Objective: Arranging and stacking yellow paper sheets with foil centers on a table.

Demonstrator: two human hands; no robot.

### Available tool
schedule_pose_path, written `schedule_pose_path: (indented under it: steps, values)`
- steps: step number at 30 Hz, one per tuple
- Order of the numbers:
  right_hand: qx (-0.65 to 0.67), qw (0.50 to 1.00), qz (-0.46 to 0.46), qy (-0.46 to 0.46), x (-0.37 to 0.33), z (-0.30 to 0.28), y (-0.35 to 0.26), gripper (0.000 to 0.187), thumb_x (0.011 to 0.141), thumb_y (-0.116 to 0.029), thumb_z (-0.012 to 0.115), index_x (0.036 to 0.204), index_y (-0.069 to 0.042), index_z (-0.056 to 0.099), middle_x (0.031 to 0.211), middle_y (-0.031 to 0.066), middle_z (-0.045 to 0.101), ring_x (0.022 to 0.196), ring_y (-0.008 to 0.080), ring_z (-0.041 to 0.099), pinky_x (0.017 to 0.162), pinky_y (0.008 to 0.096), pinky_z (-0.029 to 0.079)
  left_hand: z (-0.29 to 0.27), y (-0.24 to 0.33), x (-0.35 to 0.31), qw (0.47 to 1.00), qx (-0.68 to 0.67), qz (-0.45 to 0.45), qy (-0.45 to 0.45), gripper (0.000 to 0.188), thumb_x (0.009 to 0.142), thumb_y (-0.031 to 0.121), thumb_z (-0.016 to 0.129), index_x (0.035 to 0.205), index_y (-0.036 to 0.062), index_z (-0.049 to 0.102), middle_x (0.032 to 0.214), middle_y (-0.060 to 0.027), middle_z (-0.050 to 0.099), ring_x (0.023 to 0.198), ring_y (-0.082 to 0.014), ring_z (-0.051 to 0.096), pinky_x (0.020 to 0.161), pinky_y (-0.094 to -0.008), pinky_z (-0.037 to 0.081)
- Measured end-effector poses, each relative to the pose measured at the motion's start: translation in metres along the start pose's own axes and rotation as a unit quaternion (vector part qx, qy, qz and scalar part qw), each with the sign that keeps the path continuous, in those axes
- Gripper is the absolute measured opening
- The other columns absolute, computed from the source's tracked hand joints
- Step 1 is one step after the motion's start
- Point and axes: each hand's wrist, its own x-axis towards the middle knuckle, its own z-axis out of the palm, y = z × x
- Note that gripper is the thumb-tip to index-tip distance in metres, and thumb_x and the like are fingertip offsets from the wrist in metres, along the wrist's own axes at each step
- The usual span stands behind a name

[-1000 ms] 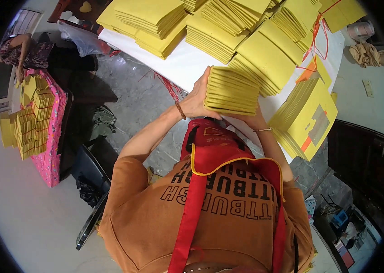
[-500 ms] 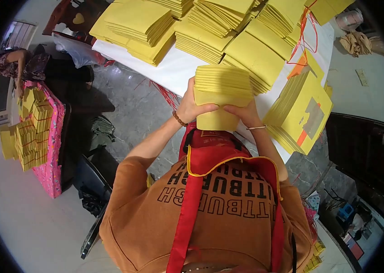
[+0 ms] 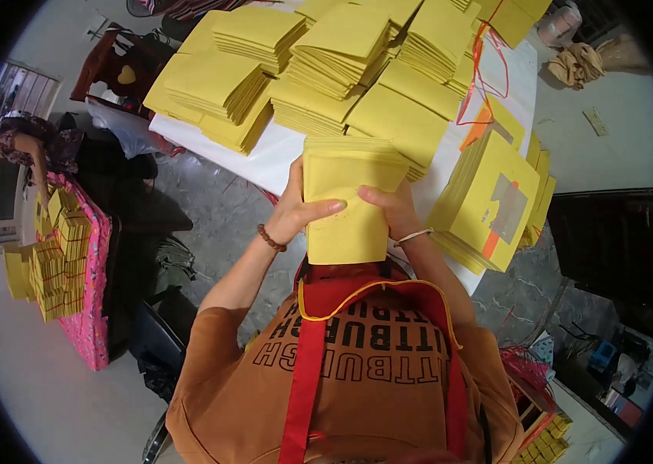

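Observation:
Between my two hands is a thick stack of yellow paper (image 3: 348, 224), held in front of my red apron near the table's edge. My left hand (image 3: 295, 207) grips its left side, thumb lying across the broad face. On the other side my right hand (image 3: 394, 205) closes round the edge, its thumb also on the face. The thumbs point toward each other without touching. Most of the fingers are hidden behind the paper. Just beyond lie several more yellow paper stacks (image 3: 404, 116) on the white-covered table (image 3: 276, 155).
To the right stands a large yellow bundle (image 3: 481, 205) with grey and orange patches. Red string (image 3: 475, 85) trails over the table. At far left, a person (image 3: 33, 147) is beside a pink-covered table (image 3: 95, 309) loaded with tied yellow bundles. A black chair (image 3: 156, 340) stands at my left.
The stack has tilted so its broad face shows more fully, its layered edge now thinner in view. Both hands keep their hold. The whole view has shifted slightly.

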Motion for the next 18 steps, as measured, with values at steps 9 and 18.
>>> schedule_pose_path:
  steps: [9, 18]
  values:
    - [0.001, 0.988, -0.046, 0.150, 0.025, -0.026, -0.062, 0.052, 0.075, -0.020, 0.071, 0.118, -0.001, 0.050, 0.105, 0.0101, 0.060, 0.090, 0.0203, 0.060, 0.079, 0.0325, 0.050, 0.039, 0.018, 0.044, 0.997, 0.038, 0.024, -0.059, 0.098, 0.077, 0.017, 0.071, 0.143, -0.0005, 0.000, 0.137, -0.0200, 0.032, 0.124, -0.0254, 0.037, 0.103, -0.0333, 0.031]
    - [0.042, 0.986, -0.071, 0.147, 0.085, -0.059, -0.086, 0.063, 0.076, -0.016, 0.070, 0.128, 0.000, 0.038, 0.118, 0.0142, 0.053, 0.107, 0.0253, 0.055, 0.088, 0.0371, 0.046, 0.047, 0.043, 0.152, 0.993, -0.001, -0.103, -0.061, 0.061, 0.076, 0.029, 0.068, 0.127, 0.0028, 0.046, 0.105, -0.0057, 0.060, 0.091, -0.0125, 0.058, 0.059, -0.0276, 0.049]
